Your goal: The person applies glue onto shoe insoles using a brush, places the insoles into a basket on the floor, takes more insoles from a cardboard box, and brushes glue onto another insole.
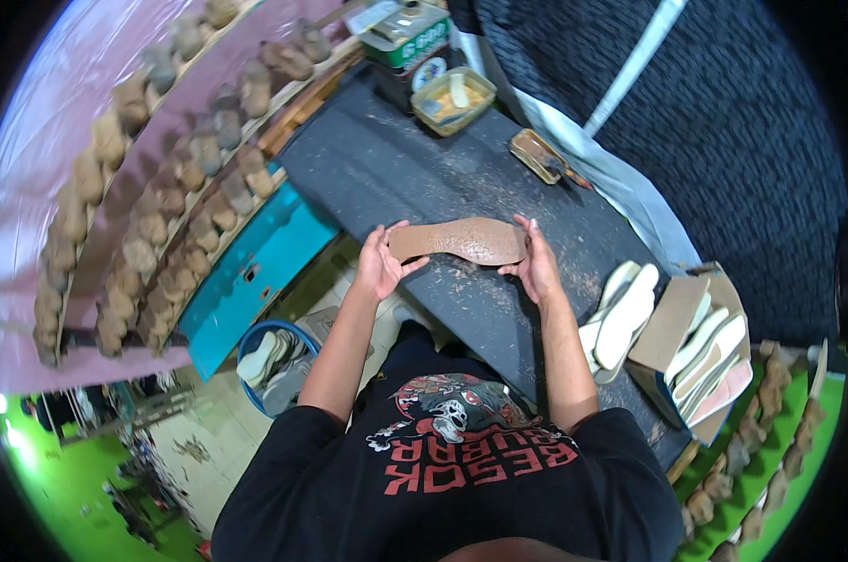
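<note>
Holding a flat brown leather sole-shaped piece (458, 241) by its ends, left hand (379, 265) and right hand (536, 269) are pinching it above the dark dusty surface (396, 169); fingertip-only grip is risking sagging or slipping.

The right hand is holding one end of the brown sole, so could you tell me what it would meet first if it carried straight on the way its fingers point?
Probably the small rectangular tin with a brush in it: the right hand points up the dark workbench, past the brown sole. Depth is unclear, so this is a rough line.
</note>
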Action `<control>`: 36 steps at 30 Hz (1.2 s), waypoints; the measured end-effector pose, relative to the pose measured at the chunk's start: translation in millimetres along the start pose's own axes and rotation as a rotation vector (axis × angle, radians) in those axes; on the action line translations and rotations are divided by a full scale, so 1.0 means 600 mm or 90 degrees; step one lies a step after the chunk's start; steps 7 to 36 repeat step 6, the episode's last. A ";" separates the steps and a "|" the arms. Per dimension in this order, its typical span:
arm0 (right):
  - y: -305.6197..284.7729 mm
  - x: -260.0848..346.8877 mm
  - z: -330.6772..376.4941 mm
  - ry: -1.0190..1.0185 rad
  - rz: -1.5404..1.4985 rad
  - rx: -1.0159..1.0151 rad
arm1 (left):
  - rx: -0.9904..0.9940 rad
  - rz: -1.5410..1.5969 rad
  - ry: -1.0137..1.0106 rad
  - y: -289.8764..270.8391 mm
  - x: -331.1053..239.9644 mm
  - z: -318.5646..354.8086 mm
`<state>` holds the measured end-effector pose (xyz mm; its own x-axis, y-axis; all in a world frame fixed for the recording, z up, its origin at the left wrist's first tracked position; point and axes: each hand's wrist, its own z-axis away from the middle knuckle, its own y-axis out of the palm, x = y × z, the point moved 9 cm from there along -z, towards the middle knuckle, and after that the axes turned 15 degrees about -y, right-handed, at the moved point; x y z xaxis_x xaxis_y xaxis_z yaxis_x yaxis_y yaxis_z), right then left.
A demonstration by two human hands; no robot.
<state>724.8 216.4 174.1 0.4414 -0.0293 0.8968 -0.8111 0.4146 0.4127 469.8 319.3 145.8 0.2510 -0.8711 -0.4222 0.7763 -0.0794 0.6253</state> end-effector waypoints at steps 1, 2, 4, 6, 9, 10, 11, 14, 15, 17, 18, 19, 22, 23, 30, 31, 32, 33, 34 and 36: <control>0.017 -0.011 -0.002 0.013 0.007 0.000 | 0.007 0.013 0.010 -0.016 -0.001 0.024; 0.035 -0.019 -0.009 0.017 0.010 0.023 | 0.015 0.025 0.021 -0.031 -0.005 0.044; 0.067 -0.049 -0.016 0.065 0.049 0.051 | 0.008 0.026 0.051 -0.067 -0.007 0.086; 0.104 -0.066 -0.022 0.065 0.100 0.113 | -0.017 0.003 0.057 -0.104 -0.004 0.122; 0.104 -0.066 -0.022 0.065 0.100 0.113 | -0.017 0.003 0.057 -0.104 -0.004 0.122; 0.104 -0.066 -0.022 0.065 0.100 0.113 | -0.017 0.003 0.057 -0.104 -0.004 0.122; 0.104 -0.066 -0.022 0.065 0.100 0.113 | -0.017 0.003 0.057 -0.104 -0.004 0.122; 0.104 -0.066 -0.022 0.065 0.100 0.113 | -0.017 0.003 0.057 -0.104 -0.004 0.122; 0.104 -0.066 -0.022 0.065 0.100 0.113 | -0.017 0.003 0.057 -0.104 -0.004 0.122; 0.104 -0.066 -0.022 0.065 0.100 0.113 | -0.017 0.003 0.057 -0.104 -0.004 0.122; 0.104 -0.066 -0.022 0.065 0.100 0.113 | -0.017 0.003 0.057 -0.104 -0.004 0.122; 0.104 -0.066 -0.022 0.065 0.100 0.113 | -0.017 0.003 0.057 -0.104 -0.004 0.122; 0.104 -0.066 -0.022 0.065 0.100 0.113 | -0.017 0.003 0.057 -0.104 -0.004 0.122; 0.104 -0.066 -0.022 0.065 0.100 0.113 | -0.017 0.003 0.057 -0.104 -0.004 0.122; 0.104 -0.066 -0.022 0.065 0.100 0.113 | -0.017 0.003 0.057 -0.104 -0.004 0.122; 0.104 -0.066 -0.022 0.065 0.100 0.113 | -0.017 0.003 0.057 -0.104 -0.004 0.122; 0.104 -0.066 -0.022 0.065 0.100 0.113 | -0.017 0.003 0.057 -0.104 -0.004 0.122; 0.104 -0.066 -0.022 0.065 0.100 0.113 | -0.017 0.003 0.057 -0.104 -0.004 0.122; 0.104 -0.066 -0.022 0.065 0.100 0.113 | -0.017 0.003 0.057 -0.104 -0.004 0.122; 0.104 -0.066 -0.022 0.065 0.100 0.113 | -0.017 0.003 0.057 -0.104 -0.004 0.122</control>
